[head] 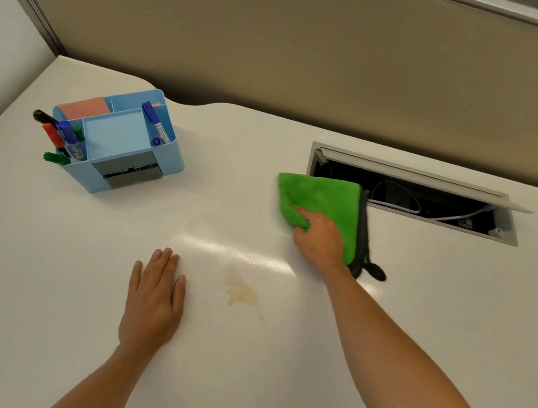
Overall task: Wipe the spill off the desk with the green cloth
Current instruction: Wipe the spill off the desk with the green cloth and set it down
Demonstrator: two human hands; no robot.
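Cloth pickup before wiping the white desk (43, 276).
Left hand (153, 305) lies flat, empty; pale brown spill (241, 293) just beside at three o'clock; farther, right hand (319, 240) pinches the soft, light, folded green microfibre cloth (323, 201) at its near edge.

I'm looking at an office cubicle: white desk (45, 259) running against a beige fabric partition (283, 40), cable hatch (414, 193) sitting open with wires showing, blue desk organizer (135, 164) holding markers (62, 136) and sticky notes (84, 107).
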